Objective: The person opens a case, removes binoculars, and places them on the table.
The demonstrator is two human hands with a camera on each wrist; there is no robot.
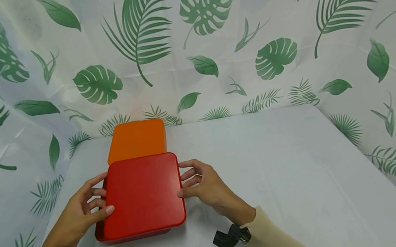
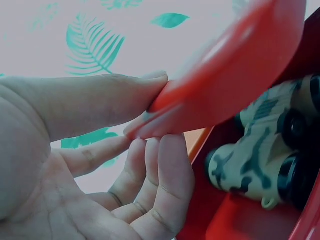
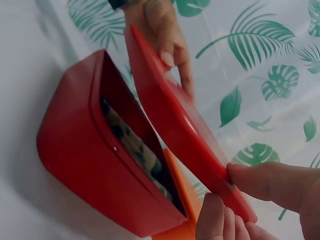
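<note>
A red lid (image 1: 141, 194) is held by its two sides over a red box (image 3: 85, 150). In the right wrist view a gap shows between lid and box rim. My left hand (image 1: 79, 214) pinches the lid's left edge, thumb on top and fingers beneath. At the opposite edge my right hand (image 1: 205, 186) pinches it the same way. Inside the box lie toy-like binoculars (image 2: 255, 155) with a tan and green camouflage pattern and black rims. From the head view the lid hides them and most of the box.
Directly behind the red box is an orange box or lid (image 1: 137, 139), partly covered by the red lid. All stand on a white-covered table (image 1: 262, 165). A leaf-printed white curtain (image 1: 231, 65) rises at the back and sides. Each wrist wears a black camera mount (image 1: 230, 237).
</note>
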